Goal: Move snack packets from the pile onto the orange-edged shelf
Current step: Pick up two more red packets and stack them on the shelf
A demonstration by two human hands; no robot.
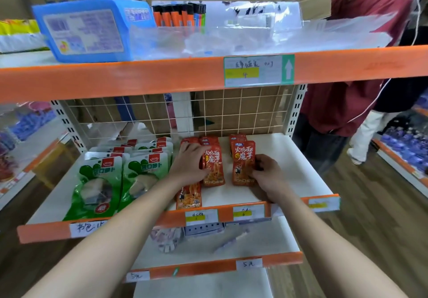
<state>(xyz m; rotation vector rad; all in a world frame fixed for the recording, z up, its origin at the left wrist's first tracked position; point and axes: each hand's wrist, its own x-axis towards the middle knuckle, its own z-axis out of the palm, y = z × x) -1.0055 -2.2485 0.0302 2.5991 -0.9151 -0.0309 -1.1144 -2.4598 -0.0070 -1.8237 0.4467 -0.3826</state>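
Item under inspection: the right front packet point(243, 163), red, standing upright on the white board of the orange-edged shelf point(139, 224), right of centre. The right hand point(266, 170) pinches its right edge, fingers curled against the face. More red packets point(237, 139) stand close behind it at 12 o'clock, forming a short row.

At 9 o'clock, a small gap away, stands the left front packet point(213, 168), heading a second red row. The left hand point(192, 158) grips this row, fingers curled over the tops and thumb towards the front face. At 7 o'clock of that packet one flat packet point(188, 197) lies on the board, reaching almost to the orange lip.

Further out at 9 o'clock are rows of green packets point(99, 186); at 12 o'clock, the wire grid point(231, 110) backing the bay. The source pile cannot be identified in this view.

Judgement: the step in hand is seating and squaring the two front packets. Recommended practice:
- Press each packet back against its row so it leans on the one behind (thin pouches are likely to topple forward if left free).
- Hold the gap between the rows even and the printed faces outward.
- Release the right packet only when its base sits flat.
- Stand the flat packet up into the left row; so near the lip, it could slide off.

Bare board at 3 o'clock offers room for a further row.
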